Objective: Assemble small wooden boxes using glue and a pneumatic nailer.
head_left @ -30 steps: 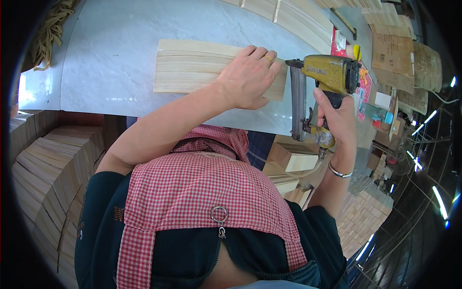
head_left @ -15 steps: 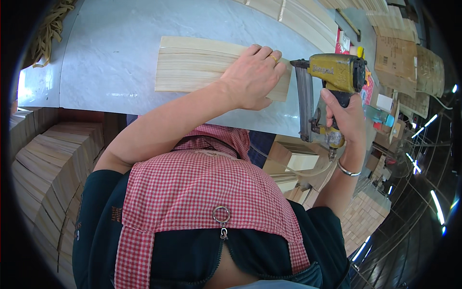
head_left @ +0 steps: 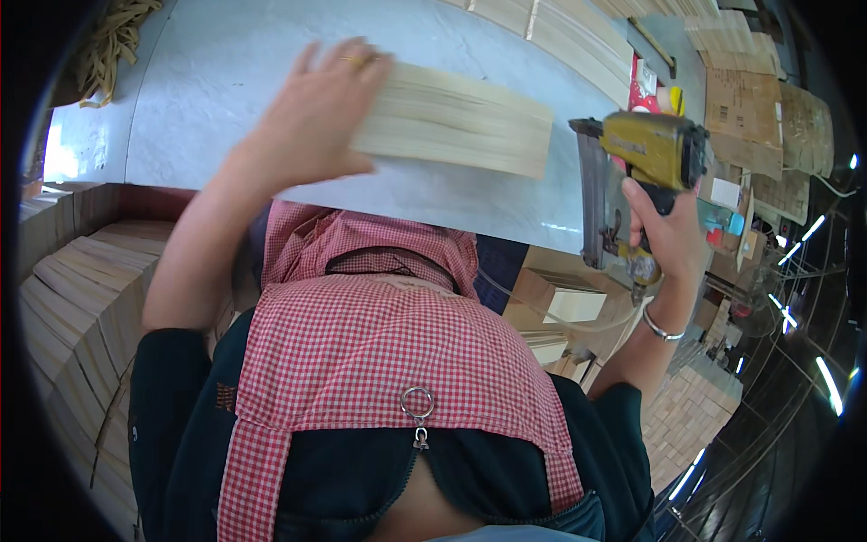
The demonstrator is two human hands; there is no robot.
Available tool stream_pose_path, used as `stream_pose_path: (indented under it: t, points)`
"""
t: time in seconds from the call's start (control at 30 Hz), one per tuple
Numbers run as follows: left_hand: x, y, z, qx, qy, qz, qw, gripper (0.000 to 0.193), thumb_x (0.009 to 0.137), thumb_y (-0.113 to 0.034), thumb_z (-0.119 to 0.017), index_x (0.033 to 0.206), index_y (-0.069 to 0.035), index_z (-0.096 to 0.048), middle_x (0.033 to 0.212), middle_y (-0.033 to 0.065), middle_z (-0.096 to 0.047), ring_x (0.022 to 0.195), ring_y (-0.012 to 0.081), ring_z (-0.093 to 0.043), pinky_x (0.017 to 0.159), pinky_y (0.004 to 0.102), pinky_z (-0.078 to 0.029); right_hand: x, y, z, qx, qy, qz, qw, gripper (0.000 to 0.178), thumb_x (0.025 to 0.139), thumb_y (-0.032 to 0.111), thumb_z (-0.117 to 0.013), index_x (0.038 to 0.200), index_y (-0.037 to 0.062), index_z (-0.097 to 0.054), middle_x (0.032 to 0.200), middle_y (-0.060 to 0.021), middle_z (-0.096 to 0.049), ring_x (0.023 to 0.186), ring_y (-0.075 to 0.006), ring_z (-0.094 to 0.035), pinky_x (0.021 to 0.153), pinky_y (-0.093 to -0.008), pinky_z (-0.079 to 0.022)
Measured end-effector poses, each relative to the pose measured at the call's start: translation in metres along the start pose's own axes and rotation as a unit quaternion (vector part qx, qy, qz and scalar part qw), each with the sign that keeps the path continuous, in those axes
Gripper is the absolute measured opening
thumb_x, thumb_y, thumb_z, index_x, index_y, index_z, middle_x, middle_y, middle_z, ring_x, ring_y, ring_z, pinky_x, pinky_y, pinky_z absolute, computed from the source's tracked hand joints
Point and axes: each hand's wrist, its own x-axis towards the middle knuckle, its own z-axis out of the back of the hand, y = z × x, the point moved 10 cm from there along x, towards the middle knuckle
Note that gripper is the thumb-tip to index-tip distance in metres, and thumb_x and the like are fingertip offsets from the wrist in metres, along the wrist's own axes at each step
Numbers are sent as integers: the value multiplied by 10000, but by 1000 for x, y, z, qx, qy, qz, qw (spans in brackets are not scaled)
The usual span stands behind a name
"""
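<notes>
A pale wooden board (head_left: 461,122) lies on the grey marbled tabletop, slightly smeared by motion. My left hand (head_left: 316,122) is over the board's left end, fingers stretched out and thumb apart, blurred. It hides that end, so I cannot tell how firmly it touches the wood. To the right of the board, my right hand (head_left: 670,226) is wrapped round the handle of a yellow and black nail gun (head_left: 646,149). The gun's nose points left, a small gap from the board's right end, and its long magazine hangs down past the table edge.
More light wooden boards (head_left: 578,45) lie along the table's far side. A bundle of tan strips (head_left: 113,54) sits at the far left. Stacked wood pieces (head_left: 90,280) stand below left; cardboard (head_left: 745,113) and a hose (head_left: 578,323) are on the right.
My left hand has slid from the board's right part to its left end. The nail gun has shifted slightly right with my right hand, and the board's angle has changed a little.
</notes>
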Motion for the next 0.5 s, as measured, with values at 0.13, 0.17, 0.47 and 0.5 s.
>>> stream_pose_path:
  t: [0.13,0.17,0.47,0.5]
  points:
    - [-17,22,17,-75,-44,21,996,850,597,-257,-869,1345,-18,-543,1335,155,-582,1226,298,-563,1109,426,-423,-26,-5,-2,-5,-31,-17,999,280,893,242,-770,907,-15,-659,562,4,-553,428,-78,-484,413,-220,-411]
    - [-13,18,18,-82,-63,10,995,832,586,-237,-855,1330,-14,-555,1303,153,-597,1173,294,-589,1085,392,-442,-29,-4,-10,13,-22,-12,1000,271,891,232,-771,904,-15,-661,563,4,-555,428,-76,-484,414,-221,-411]
    - [23,-26,0,-61,-112,4,992,813,596,-260,-857,1317,-25,-565,1213,119,-652,1114,283,-613,1048,399,-458,-44,-7,-54,80,21,0,997,221,887,176,-767,897,-19,-664,572,-4,-570,426,-72,-479,415,-222,-414]
    - [23,-26,0,-63,-121,2,991,810,600,-260,-856,1320,-32,-564,1213,117,-653,1110,281,-614,1043,399,-460,-45,-8,-54,78,21,-1,997,221,890,177,-765,895,-20,-664,570,-5,-570,424,-72,-478,415,-222,-415]
